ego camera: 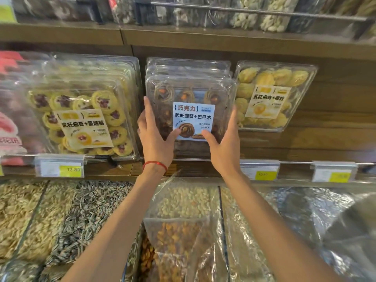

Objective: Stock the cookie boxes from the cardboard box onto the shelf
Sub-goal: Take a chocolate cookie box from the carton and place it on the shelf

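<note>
A clear plastic box of chocolate cookies (pixel 191 98) with a pale blue label stands upright at the front of a row of like boxes on the wooden shelf (pixel 126 169). My left hand (pixel 155 139) holds its left edge, thumb on the front near the label. My right hand (pixel 223 145) holds its right edge, thumb on the label's lower corner. The cardboard box is out of view.
Blueberry cookie boxes (pixel 87 110) stand to the left, a yellow cookie box (pixel 272 96) leans to the right. Price tags (pixel 61 165) hang on the shelf rail. Below lie bins of sunflower seeds (pixel 85 216) and nuts under plastic film (pixel 183 231). Another shelf sits above.
</note>
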Demonstrator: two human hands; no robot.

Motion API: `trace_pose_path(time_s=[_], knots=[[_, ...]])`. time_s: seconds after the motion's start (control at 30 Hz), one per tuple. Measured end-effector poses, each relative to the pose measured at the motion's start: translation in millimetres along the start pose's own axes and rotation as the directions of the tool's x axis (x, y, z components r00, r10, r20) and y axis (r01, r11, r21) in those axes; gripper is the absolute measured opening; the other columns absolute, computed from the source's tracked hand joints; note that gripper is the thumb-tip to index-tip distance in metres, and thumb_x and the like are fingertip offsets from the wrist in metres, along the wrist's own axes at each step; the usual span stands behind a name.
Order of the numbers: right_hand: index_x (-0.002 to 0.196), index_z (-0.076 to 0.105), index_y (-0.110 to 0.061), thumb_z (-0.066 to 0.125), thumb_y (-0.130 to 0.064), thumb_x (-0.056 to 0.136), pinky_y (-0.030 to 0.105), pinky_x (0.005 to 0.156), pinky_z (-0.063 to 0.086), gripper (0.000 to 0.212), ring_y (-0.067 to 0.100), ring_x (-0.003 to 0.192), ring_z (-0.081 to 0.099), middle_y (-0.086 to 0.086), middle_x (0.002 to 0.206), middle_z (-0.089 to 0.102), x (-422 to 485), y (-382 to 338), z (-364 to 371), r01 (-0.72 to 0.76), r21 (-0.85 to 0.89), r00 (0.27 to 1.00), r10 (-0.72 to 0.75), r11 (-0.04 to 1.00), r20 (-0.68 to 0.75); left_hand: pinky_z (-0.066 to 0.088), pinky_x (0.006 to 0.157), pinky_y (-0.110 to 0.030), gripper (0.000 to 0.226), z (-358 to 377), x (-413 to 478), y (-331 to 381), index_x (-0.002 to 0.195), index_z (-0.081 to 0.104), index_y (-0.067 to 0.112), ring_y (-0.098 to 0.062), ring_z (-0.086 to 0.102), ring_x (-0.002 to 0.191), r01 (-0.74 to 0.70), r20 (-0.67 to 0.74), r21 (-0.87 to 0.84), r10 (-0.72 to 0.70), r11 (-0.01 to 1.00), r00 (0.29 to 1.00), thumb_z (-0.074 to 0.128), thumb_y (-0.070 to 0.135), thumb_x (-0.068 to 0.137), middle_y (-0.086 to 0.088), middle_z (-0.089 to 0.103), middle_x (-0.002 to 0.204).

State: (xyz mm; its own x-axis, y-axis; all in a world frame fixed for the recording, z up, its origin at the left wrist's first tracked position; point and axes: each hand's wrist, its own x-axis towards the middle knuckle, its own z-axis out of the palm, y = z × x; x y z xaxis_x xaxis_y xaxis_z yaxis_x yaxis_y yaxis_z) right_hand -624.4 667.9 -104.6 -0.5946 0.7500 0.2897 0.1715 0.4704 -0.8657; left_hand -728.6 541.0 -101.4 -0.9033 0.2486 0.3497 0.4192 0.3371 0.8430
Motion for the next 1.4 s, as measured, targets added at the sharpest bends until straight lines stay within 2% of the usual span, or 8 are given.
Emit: trace_pose_path(time_s=[0.2, 0.43, 0.53, 0.77, 0.87, 0.93, 1.07, 1.4], knots=[[0.160, -0.016, -0.012, 0.067, -0.019, 0.097, 0.017, 0.112, 0.005, 0.105, 0.018, 0.156, 0.007, 0.002, 0.171, 0.003, -8.5, -9.2, -6.2, -0.076, -0.123, 0.989, 0.090, 0.990, 0.116, 0.027, 0.114, -0.041, 0.113, -6.0, -15.1, 4.9, 0.157, -0.009, 0.029, -0.030, 0.027, 0.142, 0.020, 0.042, 0.128, -0.025, 0.992, 0.999, 0.076, 0.012, 0.084, -0.009, 0.019, 0.159], [0.160, -0.018, -0.014, 0.060, -0.012, 0.101, 0.018, 0.113, 0.006, 0.098, 0.018, 0.157, 0.001, 0.002, 0.171, -0.006, -48.1, -25.2, -29.5, -0.113, -0.169, 0.967, 0.147, 0.979, 0.207, 0.021, 0.118, -0.040, 0.107, -26.9, -57.5, 20.4, 0.157, -0.004, 0.021, -0.029, 0.016, 0.148, 0.035, 0.109, 0.155, -0.053, 0.987, 0.993, 0.071, 0.001, 0.085, -0.008, 0.006, 0.162], [0.163, -0.005, -0.014, 0.059, -0.016, 0.101, 0.029, 0.122, 0.019, 0.088, 0.022, 0.156, 0.014, 0.004, 0.170, 0.006, -72.6, -32.7, -48.8, -0.125, -0.123, 0.968, 0.148, 0.985, 0.204, 0.024, 0.119, -0.039, 0.094, -34.7, -86.0, 32.5, 0.157, 0.008, 0.020, -0.028, 0.020, 0.146, 0.028, 0.143, 0.146, -0.049, 0.989, 0.989, 0.069, 0.002, 0.087, -0.007, 0.011, 0.160], [0.152, 0.040, -0.016, 0.062, -0.017, 0.099, 0.037, 0.111, 0.044, 0.057, 0.017, 0.132, 0.049, 0.003, 0.147, 0.050, -142.7, -40.1, -96.5, -0.127, -0.024, 0.978, 0.129, 0.992, 0.164, 0.029, 0.108, -0.027, 0.071, -48.8, -160.0, 58.5, 0.152, 0.029, 0.020, -0.023, 0.035, 0.137, 0.041, 0.273, 0.054, -0.054, 0.998, 0.961, 0.061, 0.002, 0.091, -0.007, 0.033, 0.149], [0.141, 0.055, -0.016, 0.061, -0.013, 0.097, 0.019, 0.096, 0.049, 0.044, 0.006, 0.107, 0.061, -0.001, 0.128, 0.065, -179.8, -39.8, -114.8, -0.165, 0.029, 0.981, 0.161, 0.986, 0.104, 0.033, 0.112, -0.031, 0.065, -53.2, -187.7, 58.4, 0.147, 0.039, 0.017, -0.023, 0.043, 0.132, -0.007, 0.367, 0.001, 0.006, 1.000, 0.930, 0.064, 0.003, 0.088, -0.004, 0.043, 0.143], [0.134, 0.061, -0.015, 0.061, -0.009, 0.096, 0.003, 0.082, 0.044, 0.038, -0.007, 0.096, 0.060, -0.002, 0.120, 0.069, -209.1, -39.9, -125.9, -0.183, 0.035, 0.983, 0.182, 0.982, 0.035, 0.040, 0.110, -0.040, 0.060, -54.1, -206.3, 57.5, 0.142, 0.044, 0.015, -0.022, 0.049, 0.127, -0.036, 0.439, -0.056, 0.057, 0.998, 0.897, 0.064, 0.004, 0.087, -0.002, 0.050, 0.138], [0.129, 0.065, -0.012, 0.062, -0.009, 0.097, -0.001, 0.078, 0.041, 0.032, -0.011, 0.095, 0.058, -0.004, 0.113, 0.069, -272.8, -42.8, -139.1, -0.252, 0.072, 0.960, 0.258, 0.965, -0.109, 0.047, 0.102, -0.042, 0.054, -63.3, -248.1, 61.2, 0.139, 0.047, 0.019, -0.014, 0.053, 0.116, -0.027, 0.608, -0.172, 0.128, 0.985, 0.784, 0.066, 0.009, 0.089, 0.000, 0.053, 0.136], [0.120, 0.069, -0.018, 0.063, -0.012, 0.098, 0.013, 0.083, 0.050, 0.024, 0.004, 0.097, 0.066, -0.002, 0.113, 0.072, -464.7, -53.5, -172.3, -0.437, 0.199, 0.733, 0.475, 0.877, -0.486, 0.050, 0.093, -0.027, 0.044, -103.6, -374.3, 75.5, 0.133, 0.051, 0.023, -0.011, 0.059, 0.110, -0.050, 0.870, -0.310, 0.305, 0.949, 0.388, 0.061, 0.011, 0.092, 0.004, 0.059, 0.127]])
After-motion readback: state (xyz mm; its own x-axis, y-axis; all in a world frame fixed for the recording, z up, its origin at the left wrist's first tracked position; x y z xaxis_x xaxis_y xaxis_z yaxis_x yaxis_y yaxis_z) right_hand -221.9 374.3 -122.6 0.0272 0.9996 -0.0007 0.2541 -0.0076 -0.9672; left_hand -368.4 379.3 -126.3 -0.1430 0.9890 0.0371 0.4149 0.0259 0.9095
